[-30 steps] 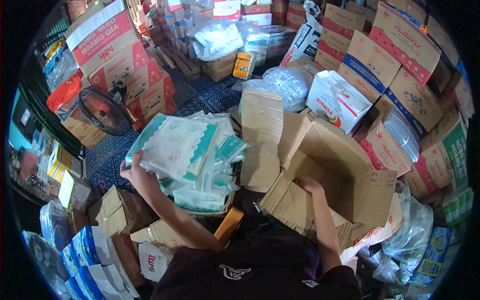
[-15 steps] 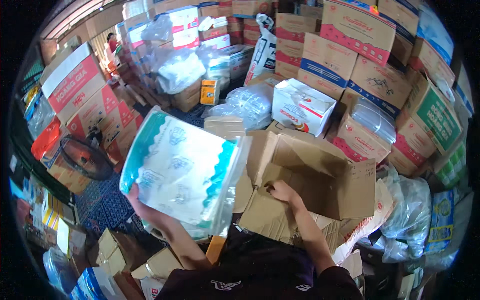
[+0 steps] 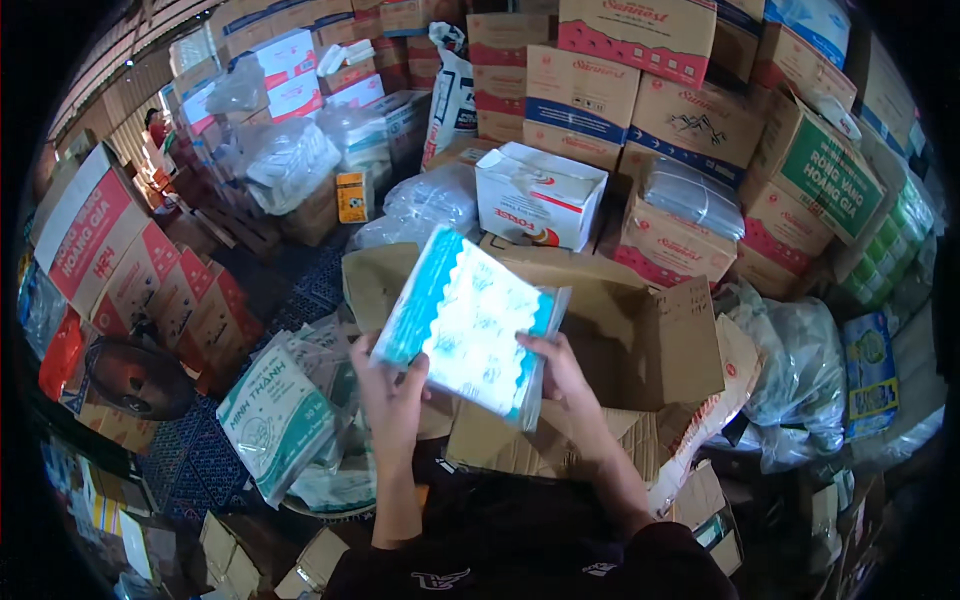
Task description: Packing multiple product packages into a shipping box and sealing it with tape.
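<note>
A flat, clear-wrapped packet (image 3: 470,320), white with wavy teal bands at two ends, is tilted between my hands. My left hand (image 3: 395,390) grips its lower left side, thumb on top. At the opposite side my right hand (image 3: 553,368) pinches the wrapped edge. Directly beneath and behind the packet stands an open cardboard box (image 3: 690,345) with its flaps spread; the packet hides part of its inside. Left of my left forearm lies a pile of similar white and teal packets (image 3: 280,425) in clear plastic.
A white carton (image 3: 540,195) and bagged goods (image 3: 430,205) stand beyond the open box. Stacked cartons (image 3: 575,105) rise behind them. A dark round fan (image 3: 140,378) is at the left. Clear plastic bags (image 3: 785,360) bulge at the right.
The packet has moved right and away from me, over the box. My right hand has left the box flap and taken hold of the packet. My view has swung right, uncovering the packet pile.
</note>
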{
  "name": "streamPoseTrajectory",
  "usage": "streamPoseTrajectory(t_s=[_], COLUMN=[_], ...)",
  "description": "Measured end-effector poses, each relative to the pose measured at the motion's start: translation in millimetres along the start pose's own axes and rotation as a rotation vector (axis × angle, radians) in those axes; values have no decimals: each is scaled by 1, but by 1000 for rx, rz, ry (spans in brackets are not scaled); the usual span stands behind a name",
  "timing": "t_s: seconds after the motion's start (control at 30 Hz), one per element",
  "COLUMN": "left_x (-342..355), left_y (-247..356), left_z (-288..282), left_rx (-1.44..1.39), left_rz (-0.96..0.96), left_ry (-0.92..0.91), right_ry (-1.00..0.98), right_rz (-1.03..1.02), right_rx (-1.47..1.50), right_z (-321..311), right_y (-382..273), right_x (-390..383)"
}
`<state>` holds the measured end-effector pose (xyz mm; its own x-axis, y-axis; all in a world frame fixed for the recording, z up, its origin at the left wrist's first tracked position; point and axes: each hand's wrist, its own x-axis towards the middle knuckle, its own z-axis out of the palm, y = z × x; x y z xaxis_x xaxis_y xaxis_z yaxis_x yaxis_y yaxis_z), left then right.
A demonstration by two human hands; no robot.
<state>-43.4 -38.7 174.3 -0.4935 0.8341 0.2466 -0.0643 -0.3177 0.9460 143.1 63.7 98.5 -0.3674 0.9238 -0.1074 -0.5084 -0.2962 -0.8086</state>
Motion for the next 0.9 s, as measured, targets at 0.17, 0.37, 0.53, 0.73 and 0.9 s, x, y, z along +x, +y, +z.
streamPoseTrajectory(t_s=[0.17, 0.37, 0.53, 0.73, 0.9], left_x=[6, 1, -3, -11, -38], left_y=[-31, -29, -7, 16, 50], left_z=[-11, -15, -21, 3, 20], left_rx=[620, 760, 627, -101, -880], left_rz=[179, 46, -17, 161, 344], left_ry=[-196, -341, -318, -576, -951], right_ry=[347, 681, 879, 906, 896], right_rz=[-15, -273, -303, -61, 50], right_rx=[-285, -37, 162, 221, -141], right_z=[-56, -128, -143, -220, -168], right_y=[-10, 29, 60, 70, 64], right_x=[16, 27, 30, 31, 41])
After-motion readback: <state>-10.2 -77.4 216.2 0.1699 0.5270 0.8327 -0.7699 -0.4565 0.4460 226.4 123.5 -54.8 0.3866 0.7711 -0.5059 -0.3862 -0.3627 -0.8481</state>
